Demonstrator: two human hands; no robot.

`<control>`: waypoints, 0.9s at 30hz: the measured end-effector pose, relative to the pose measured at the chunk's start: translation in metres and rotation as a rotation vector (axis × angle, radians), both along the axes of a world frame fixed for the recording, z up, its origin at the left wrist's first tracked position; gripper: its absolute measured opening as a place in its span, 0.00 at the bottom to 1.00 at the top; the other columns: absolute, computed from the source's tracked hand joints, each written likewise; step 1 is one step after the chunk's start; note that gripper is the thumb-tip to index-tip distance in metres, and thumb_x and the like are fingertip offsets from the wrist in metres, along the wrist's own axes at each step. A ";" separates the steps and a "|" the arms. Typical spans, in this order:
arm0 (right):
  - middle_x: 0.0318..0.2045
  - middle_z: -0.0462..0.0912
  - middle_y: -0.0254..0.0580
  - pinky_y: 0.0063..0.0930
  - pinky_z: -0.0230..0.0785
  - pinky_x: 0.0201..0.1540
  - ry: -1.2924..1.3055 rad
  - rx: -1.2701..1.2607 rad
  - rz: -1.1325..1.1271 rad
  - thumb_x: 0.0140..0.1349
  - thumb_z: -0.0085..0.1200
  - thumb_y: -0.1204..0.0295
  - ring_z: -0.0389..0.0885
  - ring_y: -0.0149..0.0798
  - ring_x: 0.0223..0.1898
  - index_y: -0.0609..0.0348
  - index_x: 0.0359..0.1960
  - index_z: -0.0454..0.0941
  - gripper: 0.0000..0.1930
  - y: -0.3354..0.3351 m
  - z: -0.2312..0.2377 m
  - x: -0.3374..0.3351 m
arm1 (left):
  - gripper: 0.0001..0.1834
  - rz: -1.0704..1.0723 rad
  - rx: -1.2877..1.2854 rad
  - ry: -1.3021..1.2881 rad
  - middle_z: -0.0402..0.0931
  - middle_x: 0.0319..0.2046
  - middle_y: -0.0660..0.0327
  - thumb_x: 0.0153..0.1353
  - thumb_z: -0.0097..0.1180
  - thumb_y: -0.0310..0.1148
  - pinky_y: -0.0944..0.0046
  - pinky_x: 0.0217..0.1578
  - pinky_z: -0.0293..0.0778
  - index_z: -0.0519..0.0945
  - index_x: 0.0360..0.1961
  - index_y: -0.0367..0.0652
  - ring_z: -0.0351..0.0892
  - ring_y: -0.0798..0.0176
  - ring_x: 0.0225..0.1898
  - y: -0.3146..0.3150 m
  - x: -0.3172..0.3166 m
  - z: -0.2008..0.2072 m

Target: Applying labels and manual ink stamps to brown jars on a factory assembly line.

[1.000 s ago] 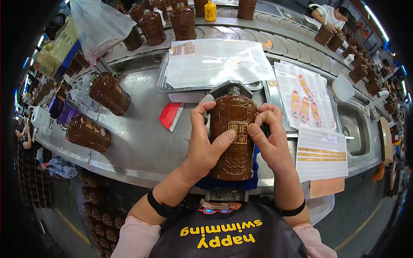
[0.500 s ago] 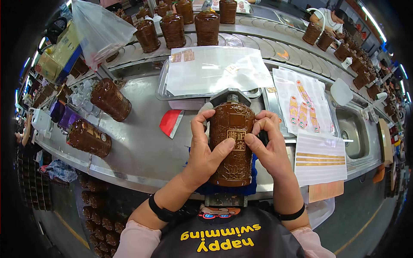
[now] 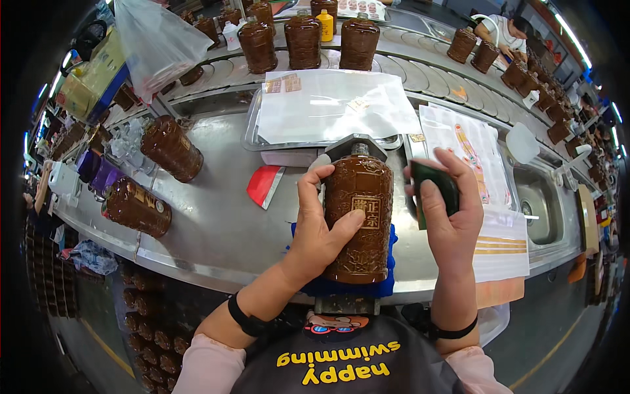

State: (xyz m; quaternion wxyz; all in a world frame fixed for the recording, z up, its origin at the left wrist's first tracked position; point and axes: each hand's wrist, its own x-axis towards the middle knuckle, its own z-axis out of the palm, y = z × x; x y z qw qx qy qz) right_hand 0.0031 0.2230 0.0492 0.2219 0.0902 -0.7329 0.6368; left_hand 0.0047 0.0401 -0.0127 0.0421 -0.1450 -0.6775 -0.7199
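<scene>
Right hand [image 3: 457, 226]: had moved off the glossy brown embossed bottle [image 3: 359, 256]; raised beside it, clasped a dark green, flat-sided piece [image 3: 444, 184] between thumb and fingers.
Left hand [image 3: 314, 240]: stayed curled round the bottle's left side, thumb on its square gold label [image 3: 371, 213].
Bottle: rested on blue cloth [image 3: 316, 287] near the grey metal table's [image 3: 216, 217] edge.

A bare metal desk [image 3: 216, 217] with a shiny, scuffed top carries the things. On its left stretch are one brown bottle [image 3: 172, 150], another brown bottle [image 3: 136, 207] nearer the front edge, and clear plastic pieces [image 3: 129, 146] beside a purple item [image 3: 105, 172]. A red-and-white flat piece [image 3: 265, 187] lies alone mid-desk, near a white box [image 3: 289, 158] under a metal tray [image 3: 251, 131]. Blue cloth [image 3: 315, 285] lies along the front edge, beneath the embossed bottle [image 3: 357, 246].
</scene>
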 end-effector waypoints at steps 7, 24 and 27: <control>0.29 0.79 0.39 0.24 0.69 0.34 -0.245 0.148 0.158 0.59 0.58 0.72 0.75 0.28 0.30 0.64 0.42 0.74 0.12 -0.009 -0.002 -0.005 | 0.37 0.006 0.063 -0.060 0.55 0.58 0.51 0.57 0.60 0.31 0.60 0.61 0.58 0.52 0.61 0.37 0.59 0.61 0.59 0.000 0.000 0.006; 0.32 0.79 0.33 0.18 0.69 0.38 -0.258 -0.072 0.114 0.62 0.59 0.72 0.74 0.22 0.34 0.62 0.43 0.74 0.11 0.015 -0.023 0.005 | 0.28 0.031 -0.859 0.825 0.80 0.44 0.63 0.62 0.52 0.56 0.47 0.67 0.39 0.78 0.53 0.45 0.69 0.57 0.54 -0.022 0.001 0.044; 0.34 0.78 0.34 0.19 0.69 0.38 -0.228 -0.001 0.140 0.61 0.59 0.72 0.74 0.23 0.35 0.62 0.43 0.75 0.11 0.020 -0.023 0.002 | 0.26 -0.106 -0.735 0.744 0.80 0.44 0.61 0.63 0.53 0.53 0.49 0.66 0.45 0.78 0.52 0.44 0.69 0.54 0.52 -0.024 -0.001 0.042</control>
